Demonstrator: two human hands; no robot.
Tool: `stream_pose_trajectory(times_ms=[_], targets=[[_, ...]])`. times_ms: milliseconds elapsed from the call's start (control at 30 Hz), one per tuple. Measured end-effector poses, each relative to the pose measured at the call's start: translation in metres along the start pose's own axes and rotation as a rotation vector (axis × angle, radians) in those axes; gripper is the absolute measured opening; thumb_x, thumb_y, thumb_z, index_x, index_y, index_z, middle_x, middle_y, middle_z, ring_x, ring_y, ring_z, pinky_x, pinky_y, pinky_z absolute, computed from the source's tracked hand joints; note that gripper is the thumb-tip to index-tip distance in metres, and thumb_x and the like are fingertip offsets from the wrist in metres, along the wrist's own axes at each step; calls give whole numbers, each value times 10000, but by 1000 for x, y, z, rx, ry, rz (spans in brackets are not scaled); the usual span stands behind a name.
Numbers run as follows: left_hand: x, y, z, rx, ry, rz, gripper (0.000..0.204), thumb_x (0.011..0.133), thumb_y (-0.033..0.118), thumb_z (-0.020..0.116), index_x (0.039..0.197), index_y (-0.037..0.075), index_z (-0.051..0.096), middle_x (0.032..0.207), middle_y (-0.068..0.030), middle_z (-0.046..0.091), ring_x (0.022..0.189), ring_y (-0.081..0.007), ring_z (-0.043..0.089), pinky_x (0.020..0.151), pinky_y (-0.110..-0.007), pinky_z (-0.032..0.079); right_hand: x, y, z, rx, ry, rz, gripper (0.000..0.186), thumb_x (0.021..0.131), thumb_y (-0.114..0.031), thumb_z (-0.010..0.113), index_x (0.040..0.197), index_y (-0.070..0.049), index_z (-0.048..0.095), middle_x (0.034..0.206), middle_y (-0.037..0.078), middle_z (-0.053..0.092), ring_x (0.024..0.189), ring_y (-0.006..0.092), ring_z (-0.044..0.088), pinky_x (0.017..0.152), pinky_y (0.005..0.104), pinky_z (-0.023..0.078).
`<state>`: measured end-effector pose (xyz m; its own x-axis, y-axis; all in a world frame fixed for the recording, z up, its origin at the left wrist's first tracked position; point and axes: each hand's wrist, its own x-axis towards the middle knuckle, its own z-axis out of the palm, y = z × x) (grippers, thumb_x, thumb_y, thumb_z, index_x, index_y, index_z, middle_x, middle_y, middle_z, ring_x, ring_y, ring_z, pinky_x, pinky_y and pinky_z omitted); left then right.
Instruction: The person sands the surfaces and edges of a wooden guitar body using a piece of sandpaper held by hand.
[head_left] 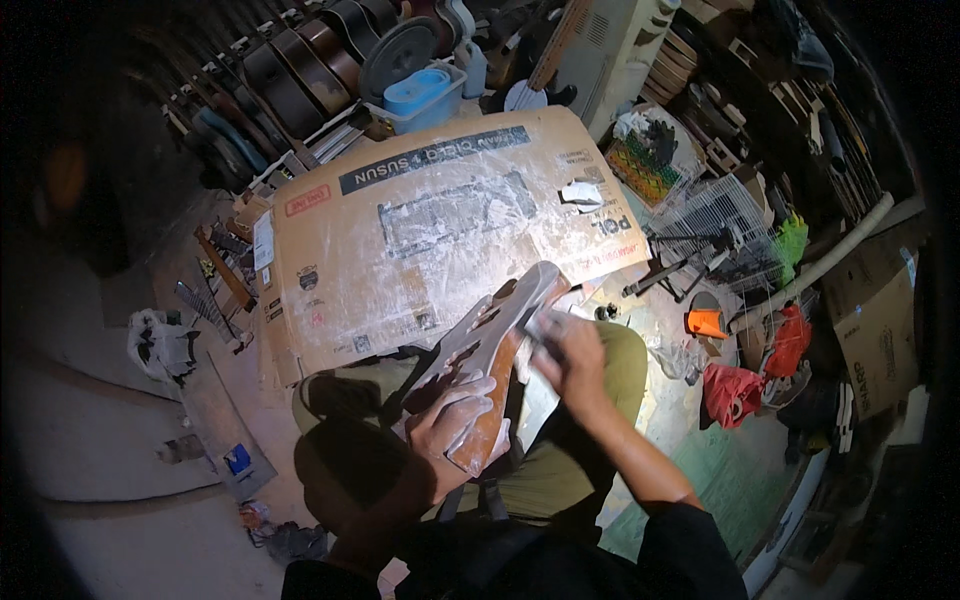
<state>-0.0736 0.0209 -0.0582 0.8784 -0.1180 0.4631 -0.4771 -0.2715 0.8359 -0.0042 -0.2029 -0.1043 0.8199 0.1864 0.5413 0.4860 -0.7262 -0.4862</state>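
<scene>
A dust-covered guitar body (545, 282), brown along its edge and with several cutouts in its greyish face, stands tilted on edge above my lap. My left hand (452, 424), white with dust, is wrapped round its lower near end. Against the upper right edge my right hand (578, 362) presses a small dark grey pad (540, 326), which looks like sandpaper. The fingers of that hand are closed and slightly smeared by motion. My thighs, in olive trousers (625, 375), lie below the guitar body.
A large flattened cardboard sheet (340, 320), powdered white, covers the floor ahead. On it lies a crumpled white scrap (582, 196). Several guitar bodies (325, 55) stand in a row at the far left. A wire rack (735, 235) and red bags (730, 393) are at right.
</scene>
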Motion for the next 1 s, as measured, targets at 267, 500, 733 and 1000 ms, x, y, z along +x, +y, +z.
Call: stream_pose_trajectory(times_ms=[267,500,733,1000], targets=[[5,-4,12,85,22,35,555,756,81,825,1235,87,545,1158,-181,636,1074,-294,666,925,-354,539,2,-4,-3,-11,-17,5,484,720,-117,798,1188,-69,682,1120,163,678,999,342,637,848,401,502],[-56,-76,4,-439,-357,-866,596,933,392,612,1383,26,477,1078,-227,634,853,-274,669,733,-390,575,12,-7,-3,22,28,-36,421,753,-49,746,1167,-26,671,952,170,660,852,354,610,778,414,496],[-46,-69,19,-467,-280,-1140,490,740,175,802,1144,33,563,1125,-198,675,1010,-314,680,918,-443,549,7,34,-5,28,43,168,462,744,-86,767,1199,-82,683,1176,139,671,1043,326,638,884,390,509],[-37,-5,24,-305,-79,-645,473,678,78,874,1050,29,585,1135,-208,688,1047,-354,702,988,-487,554,24,20,-23,-12,-91,138,446,742,-121,774,1178,-76,691,1044,168,683,920,357,632,816,432,511]])
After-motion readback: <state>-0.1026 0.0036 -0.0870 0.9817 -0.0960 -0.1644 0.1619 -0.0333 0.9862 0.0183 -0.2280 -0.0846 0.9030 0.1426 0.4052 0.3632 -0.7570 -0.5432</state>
